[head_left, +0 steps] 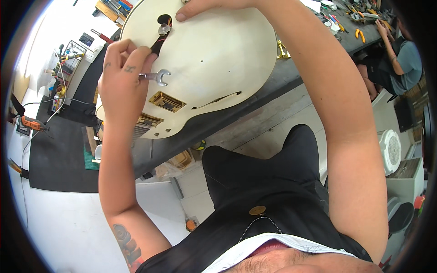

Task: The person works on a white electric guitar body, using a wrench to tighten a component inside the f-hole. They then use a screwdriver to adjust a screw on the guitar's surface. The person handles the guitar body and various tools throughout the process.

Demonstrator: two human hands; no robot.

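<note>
A cream electric guitar body (218,50) with f-holes and gold pickups (167,101) lies face up on the bench. My left hand (122,82) is closed around a small open-ended wrench (155,77), its jaw sticking out past the fingers. The pinched fingertips are at the dark f-hole (159,43). Over that opening sits a round metal part (164,29); whether my fingers touch it, I cannot tell. My right hand (214,3) reaches to the top of the picture. Its thumb presses on the guitar top beside the f-hole, and the other fingers are out of sight.
A black mat covers the bench (59,154), with a green cutting mat (91,157) on it. An orange rotary tool (33,123) and a tool rack (73,52) are at the left. Another person (403,63) works at a tool-strewn bench, upper right. A white stool (390,150) stands right.
</note>
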